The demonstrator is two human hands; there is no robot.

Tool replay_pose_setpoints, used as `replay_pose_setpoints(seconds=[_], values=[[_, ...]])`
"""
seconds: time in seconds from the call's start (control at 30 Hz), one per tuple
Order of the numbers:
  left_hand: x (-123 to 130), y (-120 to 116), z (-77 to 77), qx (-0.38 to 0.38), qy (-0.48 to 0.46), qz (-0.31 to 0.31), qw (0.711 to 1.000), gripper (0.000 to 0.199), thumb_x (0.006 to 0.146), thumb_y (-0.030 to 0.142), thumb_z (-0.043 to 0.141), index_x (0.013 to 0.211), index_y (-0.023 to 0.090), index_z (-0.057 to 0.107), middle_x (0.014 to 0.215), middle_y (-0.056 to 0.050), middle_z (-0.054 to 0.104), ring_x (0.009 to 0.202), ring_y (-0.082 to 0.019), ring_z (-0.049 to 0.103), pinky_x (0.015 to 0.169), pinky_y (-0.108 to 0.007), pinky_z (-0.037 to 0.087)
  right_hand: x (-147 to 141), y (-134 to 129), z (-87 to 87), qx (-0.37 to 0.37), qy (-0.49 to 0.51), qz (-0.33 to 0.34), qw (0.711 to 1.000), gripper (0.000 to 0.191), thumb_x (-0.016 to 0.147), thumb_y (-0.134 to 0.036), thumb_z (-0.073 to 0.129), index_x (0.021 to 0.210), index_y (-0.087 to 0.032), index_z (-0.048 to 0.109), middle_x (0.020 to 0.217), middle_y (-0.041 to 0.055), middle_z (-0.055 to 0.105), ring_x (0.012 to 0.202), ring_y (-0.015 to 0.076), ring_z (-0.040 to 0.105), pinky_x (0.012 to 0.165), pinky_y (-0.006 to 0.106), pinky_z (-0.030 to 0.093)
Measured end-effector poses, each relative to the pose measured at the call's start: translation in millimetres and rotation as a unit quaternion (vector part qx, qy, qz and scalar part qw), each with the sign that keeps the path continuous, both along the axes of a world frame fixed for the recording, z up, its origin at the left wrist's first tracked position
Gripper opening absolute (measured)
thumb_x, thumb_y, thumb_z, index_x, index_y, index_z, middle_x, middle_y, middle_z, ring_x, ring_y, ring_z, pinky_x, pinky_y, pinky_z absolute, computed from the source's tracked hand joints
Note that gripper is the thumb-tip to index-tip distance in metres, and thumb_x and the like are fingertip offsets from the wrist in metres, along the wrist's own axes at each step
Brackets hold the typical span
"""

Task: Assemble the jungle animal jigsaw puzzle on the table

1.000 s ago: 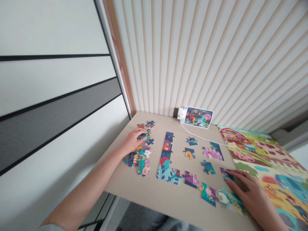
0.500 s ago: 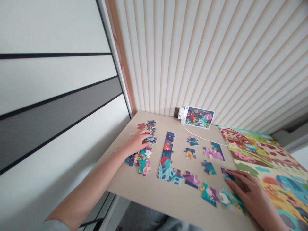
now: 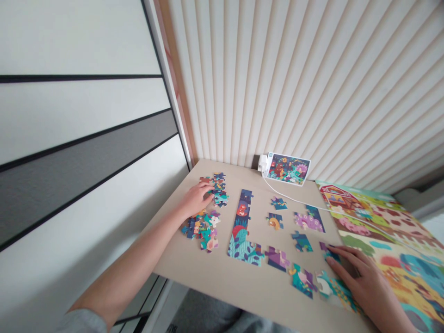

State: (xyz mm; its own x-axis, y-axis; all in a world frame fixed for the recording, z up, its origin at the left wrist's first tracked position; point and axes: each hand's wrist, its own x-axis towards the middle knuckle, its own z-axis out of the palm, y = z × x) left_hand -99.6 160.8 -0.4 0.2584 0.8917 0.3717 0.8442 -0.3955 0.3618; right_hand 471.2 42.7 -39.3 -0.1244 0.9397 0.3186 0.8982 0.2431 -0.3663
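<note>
Our left hand [image 3: 198, 200], curled, its grip unclear, has drawn back, baring puzzle pieces [image 3: 221, 198] beside it. Our right hand [image 3: 360, 273], fingers parted, touches another piece [image 3: 332, 254].

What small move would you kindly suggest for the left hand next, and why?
Probably slide the teal cardboard jigsaw piece free of the multicoloured pile with the bare left hand: it lies just beside that hand, and the blue-teal L-shaped jigsaw section has unjoined tabs on its right edge.

We have bare surface [image 3: 258, 210] at three o'clock from the puzzle strip [image 3: 239, 231]; at two o'clock, a cable [image 3: 301, 202] bars us.
</note>
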Motion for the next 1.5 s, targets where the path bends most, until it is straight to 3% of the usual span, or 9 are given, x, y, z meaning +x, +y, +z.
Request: replay_pose_setpoints(seconds=[0.37, 0.6, 0.83, 0.97, 1.07, 1.2, 1.27, 1.4, 1.5], values=[[-0.8, 1.2, 0.7, 0.004, -0.001, -0.009, 1.0, 0.031, 0.097, 0.029, 0.057, 0.125, 0.022, 0.068, 0.127, -0.008, 0.071, 0.12, -0.027, 0.065, 0.107, -0.046, 0.05, 1.2, 1.6, -1.0, 0.003, 0.0, 0.0, 1.0, 0.043, 0.09, -0.063, 0.062, 0.116, -0.031, 0.075, 0.123, 0.0066, 0.068, 0.11, 0.0312, 0.067, 0.099, 0.049, 0.054], [-13.8, -14.3, 7.3, -0.025, -0.01, 0.021, 0.999, 0.022, 0.092, 0.026, 0.06, 0.108, 0.022, 0.073, 0.099, -0.006, 0.076, 0.098, -0.026, 0.069, 0.093, -0.041, 0.054, 1.6, 1.5, -1.1, -0.002, -0.006, 0.0, 1.0, 0.044, 0.09, -0.062, 0.062, 0.118, -0.031, 0.074, 0.124, 0.0068, 0.067, 0.11, 0.0311, 0.067, 0.101, 0.05, 0.053], [-48.3, -17.5, 16.0, 0.038, -0.08, 0.129, 0.988, 0.029, 0.096, 0.031, 0.05, 0.112, 0.02, 0.072, 0.108, -0.008, 0.073, 0.096, -0.024, 0.069, 0.092, -0.037, 0.053, -3.6, -0.9, 2.8, 0.003, 0.001, -0.005, 1.0, 0.044, 0.09, -0.063, 0.06, 0.117, -0.03, 0.074, 0.124, 0.0075, 0.067, 0.111, 0.0322, 0.067, 0.101, 0.051, 0.052], [-63.6, -21.6, 14.9, -0.01, -0.039, 0.168, 0.985, 0.026, 0.094, 0.035, 0.053, 0.103, 0.02, 0.073, 0.097, -0.007, 0.074, 0.086, -0.024, 0.069, 0.084, -0.036, 0.054, -5.3, -1.7, 5.0, -0.003, 0.001, -0.005, 1.0, 0.045, 0.09, -0.063, 0.06, 0.116, -0.03, 0.074, 0.125, 0.0081, 0.067, 0.111, 0.0325, 0.067, 0.102, 0.052, 0.052], [-54.0, -25.9, 17.8, -0.026, -0.012, 0.105, 0.994, 0.027, 0.096, 0.04, 0.056, 0.102, 0.021, 0.074, 0.104, -0.008, 0.073, 0.096, -0.025, 0.07, 0.092, -0.037, 0.053, -4.4, -1.0, 5.2, -0.004, 0.0, -0.004, 1.0, 0.045, 0.09, -0.064, 0.061, 0.116, -0.03, 0.074, 0.124, 0.0075, 0.067, 0.11, 0.0319, 0.067, 0.101, 0.051, 0.053], [-22.3, -26.2, 23.2, -0.016, 0.025, -0.048, 0.998, 0.041, 0.099, 0.046, 0.056, 0.135, 0.026, 0.064, 0.14, -0.009, 0.063, 0.134, -0.027, 0.056, 0.116, -0.043, 0.04, -3.4, 0.0, 4.8, -0.006, -0.003, -0.008, 1.0, 0.043, 0.089, -0.063, 0.061, 0.116, -0.031, 0.074, 0.123, 0.0065, 0.068, 0.109, 0.0311, 0.068, 0.1, 0.049, 0.054], [-7.5, -22.4, 23.3, -0.026, 0.044, -0.093, 0.994, 0.051, 0.1, 0.048, 0.055, 0.148, 0.029, 0.054, 0.152, -0.008, 0.054, 0.143, -0.028, 0.047, 0.122, -0.046, 0.033, -3.5, 0.1, 4.8, -0.007, -0.003, -0.007, 1.0, 0.042, 0.09, -0.062, 0.061, 0.116, -0.031, 0.074, 0.123, 0.0063, 0.068, 0.109, 0.031, 0.068, 0.1, 0.049, 0.054], [8.0, -11.0, 17.4, -0.046, 0.071, -0.13, 0.988, 0.068, 0.094, 0.058, 0.064, 0.153, 0.029, 0.048, 0.159, -0.009, 0.047, 0.148, -0.031, 0.042, 0.125, -0.049, 0.029, -4.5, -0.3, 5.3, -0.004, -0.003, -0.008, 1.0, 0.044, 0.09, -0.063, 0.061, 0.116, -0.031, 0.074, 0.124, 0.0071, 0.068, 0.11, 0.0321, 0.068, 0.1, 0.051, 0.054], [8.5, -4.5, 11.3, -0.045, 0.064, -0.109, 0.991, 0.06, 0.095, 0.054, 0.063, 0.149, 0.028, 0.054, 0.156, -0.008, 0.051, 0.144, -0.029, 0.048, 0.122, -0.045, 0.036, -5.3, -0.8, 5.8, -0.003, -0.004, -0.01, 1.0, 0.045, 0.089, -0.064, 0.061, 0.115, -0.03, 0.075, 0.124, 0.0078, 0.068, 0.11, 0.033, 0.068, 0.1, 0.051, 0.053]])
